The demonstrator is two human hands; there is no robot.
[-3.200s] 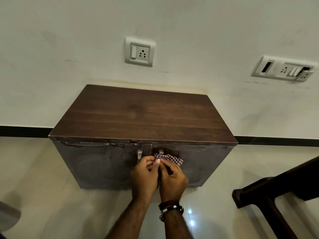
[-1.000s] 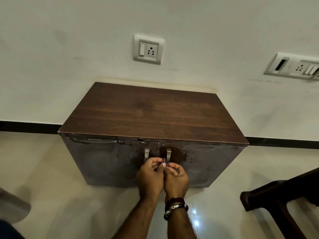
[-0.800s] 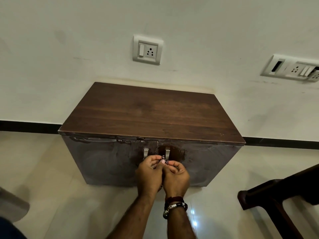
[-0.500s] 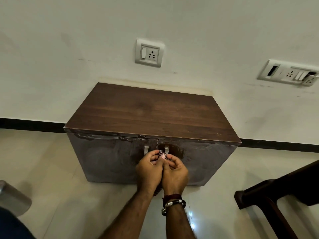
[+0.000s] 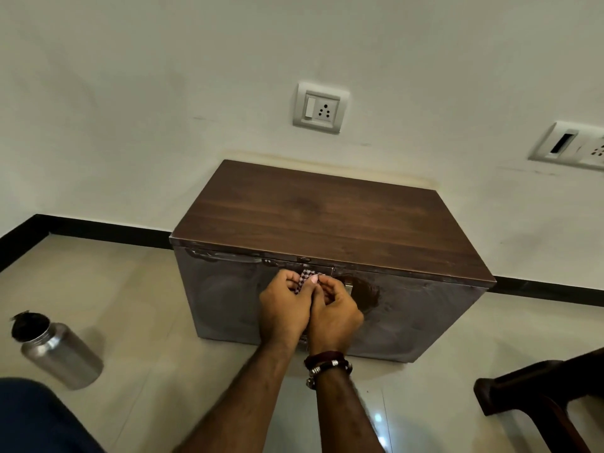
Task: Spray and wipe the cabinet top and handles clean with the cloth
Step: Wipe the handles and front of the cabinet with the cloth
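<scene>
Just below the middle of the frame both hands meet against the front of the cabinet (image 5: pixel 327 289), right under its top edge; the left hand (image 5: pixel 283 308) and the right hand (image 5: pixel 335 313) are curled shut side by side on a checked cloth (image 5: pixel 304 282), of which only a small bunched corner shows between the fingertips. Pinching the cloth with both hands at the seam of the two doors looks like a way to wrap it round a handle and rub it, since a flat palm would not reach round a small metal pull; one handle (image 5: pixel 349 288) shows as a pale sliver just right of the right hand, and the other is probably inside the cloth, though the hands hide it and I cannot be sure. The brown wooden cabinet top (image 5: pixel 327 217) lies bare above, so the work now seems to be on the handles. A steel bottle (image 5: pixel 57 351) stands on the floor at lower left, well apart from the cabinet and within reach; whether it holds the spray I cannot tell. A wall socket (image 5: pixel 322 107) sits above the cabinet; no brand, label or writing is legible anywhere.
</scene>
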